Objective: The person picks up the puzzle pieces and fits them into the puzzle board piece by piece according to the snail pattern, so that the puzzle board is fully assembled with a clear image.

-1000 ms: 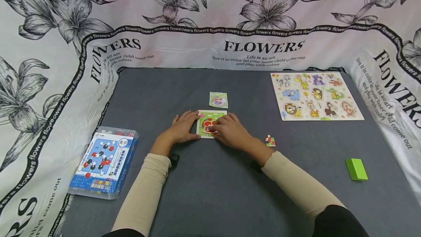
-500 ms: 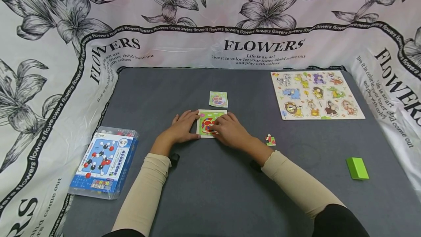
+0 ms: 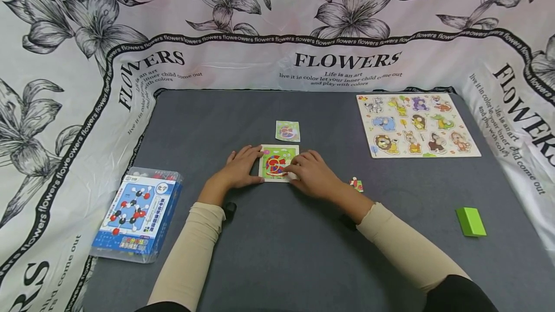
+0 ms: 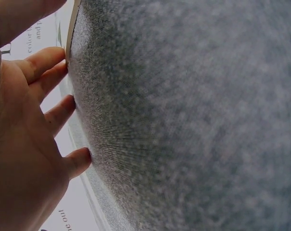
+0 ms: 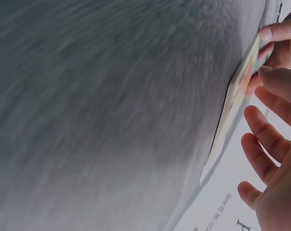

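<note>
A small square jigsaw puzzle (image 3: 270, 152) with a white border and a green and red picture lies mid-table in the head view. At its left edge rests my left hand (image 3: 238, 171), thumb by the near corner and fingertips by the far one. In the left wrist view the fingers of this left hand (image 4: 32, 120) are spread. My right hand (image 3: 314, 175) hovers over or touches the puzzle's right part, covering some of it. Seen from the right wrist, its relaxed fingers (image 5: 263, 130) show nothing held. One loose puzzle piece (image 3: 357, 185) lies beside the right forearm.
Beyond the puzzle lies a small picture card (image 3: 287, 131). An animal puzzle board (image 3: 422, 150) is at the back right, with a green block (image 3: 470, 222) nearer on the right. To the left stands a blue boxed molecule set (image 3: 134, 215).
My right hand has shifted a little to the right, uncovering more of the puzzle. The left hand has stayed in place.
</note>
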`<state>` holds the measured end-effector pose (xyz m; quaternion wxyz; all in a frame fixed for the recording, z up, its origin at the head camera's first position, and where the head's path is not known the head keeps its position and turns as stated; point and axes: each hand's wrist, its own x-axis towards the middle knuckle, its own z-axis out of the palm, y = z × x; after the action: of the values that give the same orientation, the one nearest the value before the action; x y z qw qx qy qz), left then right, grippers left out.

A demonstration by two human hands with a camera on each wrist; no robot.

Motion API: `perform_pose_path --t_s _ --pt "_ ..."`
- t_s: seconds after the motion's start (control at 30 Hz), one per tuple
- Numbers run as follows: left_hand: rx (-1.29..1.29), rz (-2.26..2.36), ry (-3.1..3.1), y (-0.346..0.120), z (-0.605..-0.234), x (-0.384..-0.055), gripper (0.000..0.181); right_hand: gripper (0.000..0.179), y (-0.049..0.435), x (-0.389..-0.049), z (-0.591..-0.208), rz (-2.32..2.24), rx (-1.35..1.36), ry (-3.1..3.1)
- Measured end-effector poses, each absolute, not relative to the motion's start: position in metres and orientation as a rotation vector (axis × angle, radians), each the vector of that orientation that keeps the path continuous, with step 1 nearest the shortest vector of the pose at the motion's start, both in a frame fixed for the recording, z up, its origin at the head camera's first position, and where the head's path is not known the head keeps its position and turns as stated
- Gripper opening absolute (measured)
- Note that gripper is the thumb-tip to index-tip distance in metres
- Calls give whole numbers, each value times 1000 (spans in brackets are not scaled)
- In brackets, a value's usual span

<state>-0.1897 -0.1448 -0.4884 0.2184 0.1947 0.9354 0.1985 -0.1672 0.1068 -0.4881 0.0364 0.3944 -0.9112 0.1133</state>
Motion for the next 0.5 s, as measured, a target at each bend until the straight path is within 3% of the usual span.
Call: perform_pose_path --t_s 0.5 --pt "554 573 2591 -144 -491 -190 78 34 200 -152 -482 458 984 -2903"
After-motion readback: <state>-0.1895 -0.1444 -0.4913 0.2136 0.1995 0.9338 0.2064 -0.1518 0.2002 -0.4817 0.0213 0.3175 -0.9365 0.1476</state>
